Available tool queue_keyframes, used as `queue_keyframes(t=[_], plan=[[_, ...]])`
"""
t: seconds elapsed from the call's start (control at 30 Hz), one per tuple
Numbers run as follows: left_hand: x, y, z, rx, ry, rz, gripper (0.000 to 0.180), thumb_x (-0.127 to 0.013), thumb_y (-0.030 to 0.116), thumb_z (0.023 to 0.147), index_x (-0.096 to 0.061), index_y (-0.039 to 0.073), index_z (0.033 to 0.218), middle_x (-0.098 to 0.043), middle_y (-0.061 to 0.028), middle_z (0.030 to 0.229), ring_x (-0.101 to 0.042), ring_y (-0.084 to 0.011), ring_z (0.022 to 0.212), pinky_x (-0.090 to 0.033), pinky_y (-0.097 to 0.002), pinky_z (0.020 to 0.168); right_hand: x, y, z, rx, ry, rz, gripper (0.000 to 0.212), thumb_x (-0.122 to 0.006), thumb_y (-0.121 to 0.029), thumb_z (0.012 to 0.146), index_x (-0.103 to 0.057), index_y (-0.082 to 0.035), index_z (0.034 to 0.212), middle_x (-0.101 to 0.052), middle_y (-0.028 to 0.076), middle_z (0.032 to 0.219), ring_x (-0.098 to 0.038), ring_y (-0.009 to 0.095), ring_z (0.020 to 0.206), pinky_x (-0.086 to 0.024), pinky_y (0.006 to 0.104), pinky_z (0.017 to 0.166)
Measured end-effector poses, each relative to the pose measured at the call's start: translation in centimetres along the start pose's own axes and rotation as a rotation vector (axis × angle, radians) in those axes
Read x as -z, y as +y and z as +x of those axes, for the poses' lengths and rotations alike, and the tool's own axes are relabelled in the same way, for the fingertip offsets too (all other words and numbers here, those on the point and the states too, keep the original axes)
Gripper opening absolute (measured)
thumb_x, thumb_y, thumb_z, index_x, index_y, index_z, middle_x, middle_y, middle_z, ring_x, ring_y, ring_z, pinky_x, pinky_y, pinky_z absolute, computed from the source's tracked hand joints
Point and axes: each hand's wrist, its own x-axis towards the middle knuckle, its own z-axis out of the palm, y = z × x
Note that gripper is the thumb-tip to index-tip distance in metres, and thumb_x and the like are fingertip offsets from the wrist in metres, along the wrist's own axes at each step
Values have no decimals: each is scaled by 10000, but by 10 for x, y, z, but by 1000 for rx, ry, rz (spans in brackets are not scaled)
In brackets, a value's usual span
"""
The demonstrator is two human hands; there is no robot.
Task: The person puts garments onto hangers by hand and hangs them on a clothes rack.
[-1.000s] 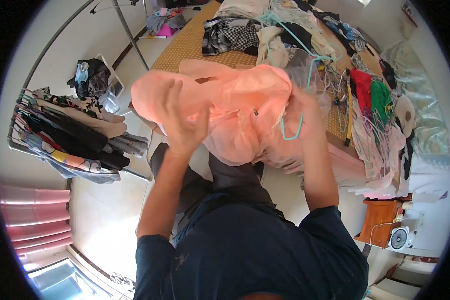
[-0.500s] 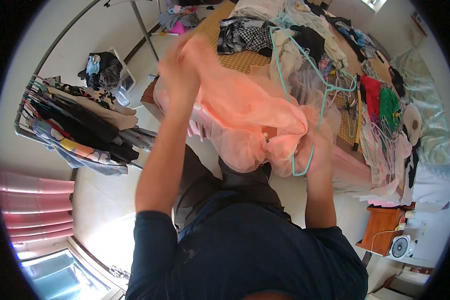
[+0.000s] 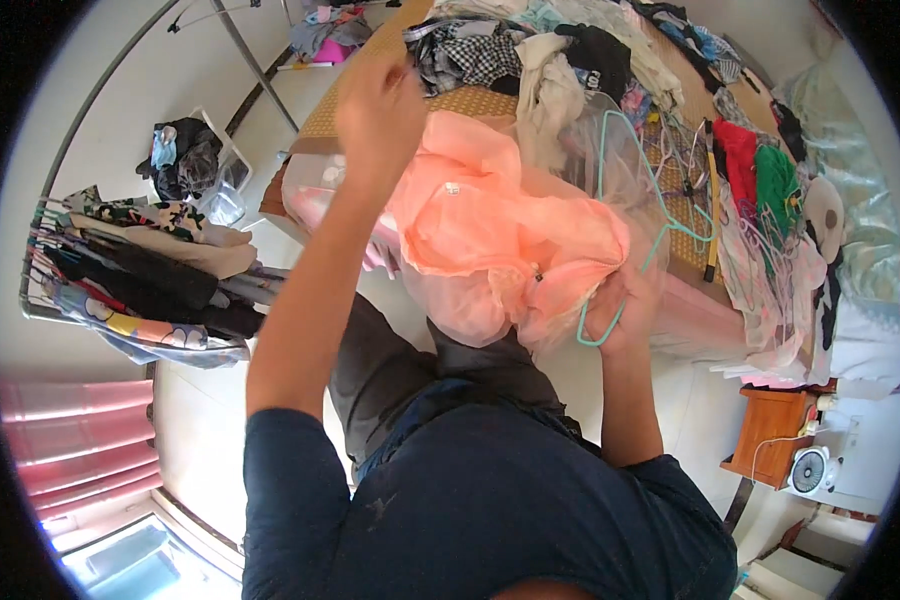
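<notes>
R hand (image 3: 622, 300) grips teal hanger (image 3: 666, 227) & edge of peach garment (image 3: 470, 225), bunched left of its fingers; L hand (image 3: 380, 115) nearby, fingers curled, can't tell if holding anything.

Bed (image 3: 322, 116), one, tan woven surface. Inward of left edge: black-and-white checked garment (image 3: 482, 60). Toward middle: cream cloth (image 3: 542, 95), beside black garment (image 3: 600, 58). Toward right edge: red cloth (image 3: 735, 152); green cloth (image 3: 774, 182), adjoining. Left of these: yellow-and-black rod (image 3: 711, 200), lying lengthwise. Along near edge: pale pink fabric (image 3: 700, 315), hanging down.
</notes>
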Motion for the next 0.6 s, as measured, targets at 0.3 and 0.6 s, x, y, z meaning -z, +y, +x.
queue_keyframes(t=[0.3,0.6], plan=[[42,-41,-228,902,-255,79,351,-786,244,915,-672,-75,1003,-649,-72,839,-605,-215,754,-513,-361,694,13,13,19,-55,-53,-109,609,-573,-320,1054,-411,-12,1554,-534,150,1532,-538,324,1377,-441,493,1157],[72,-40,-148,1116,4,-261,266,-667,188,1000,-683,-8,820,-514,30,685,-432,-77,646,-359,-294,560,14,-2,13,-22,-96,-258,609,-572,-267,1058,-403,-7,1582,-509,156,1570,-477,300,1459,-389,462,1207]])
